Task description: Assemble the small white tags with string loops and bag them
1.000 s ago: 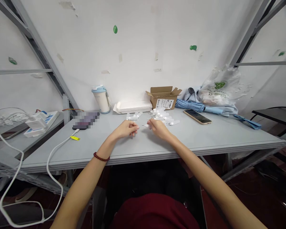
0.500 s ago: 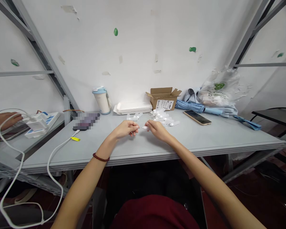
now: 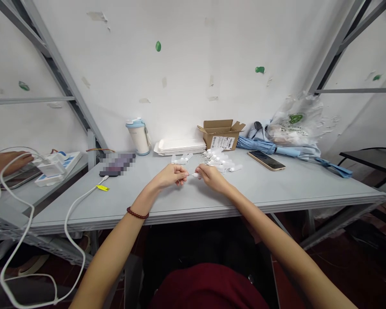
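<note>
My right hand (image 3: 212,177) is closed in a pinch on a small white plastic piece (image 3: 196,175), mostly hidden by the fingers. From its left end a thin, wire-like tip runs toward my left hand (image 3: 172,176), which pinches that tip between thumb and fingers. Both hands are just above the grey table, a short gap apart. Behind my right hand lies a pile of small white and translucent tube-like pieces (image 3: 223,162), some with thin metallic ends. A few clear pieces (image 3: 182,159) lie behind my left hand.
At the back stand a tumbler (image 3: 138,138), a stack of white envelopes (image 3: 180,147) and an open cardboard box (image 3: 223,140). Rightward are a phone (image 3: 266,159), blue umbrella (image 3: 287,151) and plastic bag (image 3: 296,122). Another person's hand (image 3: 16,163) rests left, near a power strip (image 3: 59,169).
The view has shifted very slightly. My hands keep nearly the same pose, with a little more of the thin tip showing between them.
</note>
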Action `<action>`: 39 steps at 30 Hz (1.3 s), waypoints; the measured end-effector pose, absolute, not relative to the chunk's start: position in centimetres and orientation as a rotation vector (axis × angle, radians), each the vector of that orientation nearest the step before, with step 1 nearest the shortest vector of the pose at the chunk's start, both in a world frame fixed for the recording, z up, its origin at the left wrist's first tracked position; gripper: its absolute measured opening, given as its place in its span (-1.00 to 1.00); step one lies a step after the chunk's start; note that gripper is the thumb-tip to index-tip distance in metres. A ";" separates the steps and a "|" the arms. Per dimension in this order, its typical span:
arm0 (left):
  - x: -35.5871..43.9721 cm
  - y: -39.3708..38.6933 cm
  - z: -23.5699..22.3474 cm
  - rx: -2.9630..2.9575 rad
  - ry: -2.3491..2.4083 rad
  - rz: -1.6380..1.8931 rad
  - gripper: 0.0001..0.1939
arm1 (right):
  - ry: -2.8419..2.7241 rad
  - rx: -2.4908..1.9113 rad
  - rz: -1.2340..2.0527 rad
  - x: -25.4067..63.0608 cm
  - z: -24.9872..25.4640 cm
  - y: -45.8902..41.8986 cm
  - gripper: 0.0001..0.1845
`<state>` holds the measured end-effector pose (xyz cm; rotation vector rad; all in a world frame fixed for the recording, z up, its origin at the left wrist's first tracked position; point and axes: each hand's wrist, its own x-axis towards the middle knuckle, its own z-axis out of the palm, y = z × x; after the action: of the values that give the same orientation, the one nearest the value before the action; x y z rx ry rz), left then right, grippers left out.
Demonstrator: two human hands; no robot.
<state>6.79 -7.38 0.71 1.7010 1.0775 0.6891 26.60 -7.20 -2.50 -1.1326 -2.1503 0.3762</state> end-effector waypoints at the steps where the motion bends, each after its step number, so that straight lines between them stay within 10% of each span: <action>1: 6.8 -7.4 0.7 1.704 1.079 0.689 -0.74 | -2.153 -1.132 0.380 26.6 -2.5 -7.2 -0.77; 39: 7.6 -7.7 0.5 1.692 1.144 0.732 -0.82 | -2.063 -1.036 0.776 26.6 -2.1 -8.3 -0.66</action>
<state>7.60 -7.73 0.46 1.6917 1.1437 0.7321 26.62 -8.28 -2.05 -1.0357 -2.0632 0.7762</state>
